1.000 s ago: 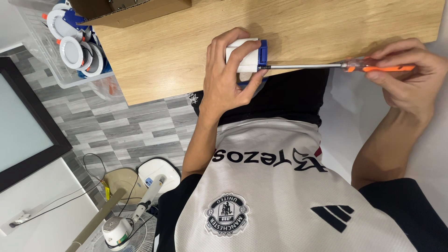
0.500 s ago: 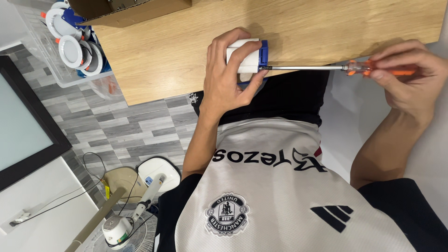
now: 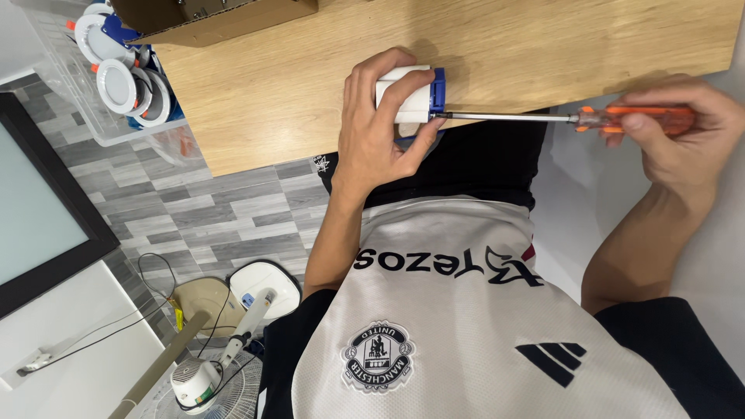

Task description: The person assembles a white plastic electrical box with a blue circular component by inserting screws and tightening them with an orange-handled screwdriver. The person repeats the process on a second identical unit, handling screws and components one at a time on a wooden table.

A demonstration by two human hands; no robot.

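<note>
My left hand [image 3: 380,132] grips a small white cylindrical fitting with a blue end [image 3: 415,97] at the near edge of the wooden table [image 3: 310,85]. My right hand [image 3: 683,132] is closed around the orange handle of a screwdriver [image 3: 632,119]. Its long metal shaft runs level to the left, and the tip meets the blue end of the fitting.
A cardboard box [image 3: 209,15] sits at the table's far left. A clear plastic bin [image 3: 101,85] beside the table holds several round white and blue fittings. A dark framed panel [image 3: 46,217], a standing fan [image 3: 206,380] and cables are on the grey tiled floor.
The screwdriver handle has turned slightly in my right hand. My left hand and the fitting stay in the same place.
</note>
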